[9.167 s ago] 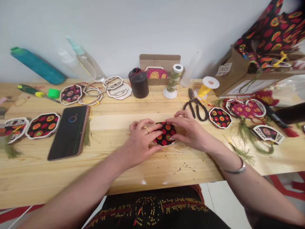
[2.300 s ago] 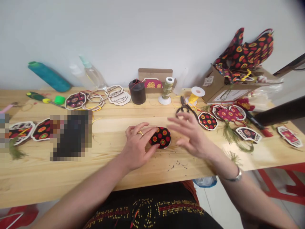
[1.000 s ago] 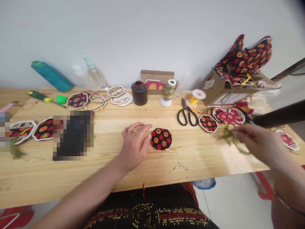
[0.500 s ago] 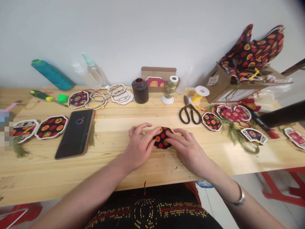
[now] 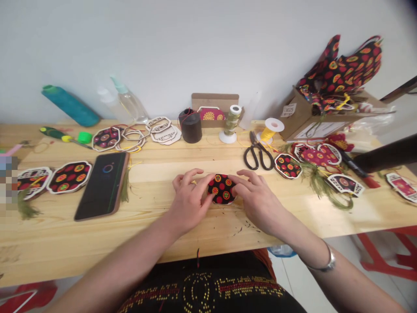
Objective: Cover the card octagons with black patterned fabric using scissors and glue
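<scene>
Between my two hands is a small black fabric-covered piece [image 5: 224, 189] with red and yellow flower patterns, low over the wooden table or resting on it; which one, I cannot tell. My left hand [image 5: 192, 198] pinches its left edge with thumb and forefinger, the other fingers curled away. At its right edge my right hand [image 5: 259, 200] grips with thumb and fingertips, the palm turned down. Dark thread scraps [image 5: 243, 226] lie on the wood just in front of my right hand. Black-handled scissors [image 5: 258, 154] lie beyond my right hand.
A phone [image 5: 102, 184] lies left of my hands, beside patterned pendants [image 5: 70, 177]. Along the wall stand a black thread spool [image 5: 190, 127], a yellow thread spool [image 5: 269, 130] and a cardboard box [image 5: 312, 124] with fabric. Tasselled pendants [image 5: 345, 184] and a black post [image 5: 387, 152] are at the right.
Both hands keep hold of the patterned piece. My right fingers have bent from lying flat over it to gripping its edge, and my left thumb and forefinger show more of its face.
</scene>
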`<state>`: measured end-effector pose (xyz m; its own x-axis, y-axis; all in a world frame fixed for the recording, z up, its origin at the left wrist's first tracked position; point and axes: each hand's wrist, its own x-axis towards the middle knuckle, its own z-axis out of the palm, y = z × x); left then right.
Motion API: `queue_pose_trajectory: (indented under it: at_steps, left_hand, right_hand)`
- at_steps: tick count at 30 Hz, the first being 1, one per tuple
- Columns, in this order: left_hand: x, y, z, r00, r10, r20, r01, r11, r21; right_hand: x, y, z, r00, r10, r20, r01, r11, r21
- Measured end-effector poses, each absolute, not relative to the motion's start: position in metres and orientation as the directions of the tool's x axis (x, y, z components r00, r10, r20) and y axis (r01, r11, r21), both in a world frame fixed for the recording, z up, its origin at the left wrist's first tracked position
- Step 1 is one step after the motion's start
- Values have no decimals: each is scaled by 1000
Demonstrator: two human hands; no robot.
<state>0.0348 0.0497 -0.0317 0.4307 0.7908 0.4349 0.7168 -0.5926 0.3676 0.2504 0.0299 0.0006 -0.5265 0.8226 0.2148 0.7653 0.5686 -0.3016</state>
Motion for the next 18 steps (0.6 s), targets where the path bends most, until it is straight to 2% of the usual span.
queue_pose_trajectory:
  at_steps: [5,10,15,18]
  left_hand:
    - [35,49,-29,466,797,384,733,-591,338]
    - [34,48,-29,421,804,420,716,-579,391]
    - [36,48,-30,444,828,343,738,-555,384]
    - [35,48,-29,444,827,346,734,-557,389]
  right_hand:
    - [245,38,0,-552,822,138,769,566,-297]
    - [245,38,0,-500,843,198,776,538,-330]
    - [241,43,-2,-575,805,144,738,587,-334]
    - [244,42,-2,-513,838,186,741,542,-397]
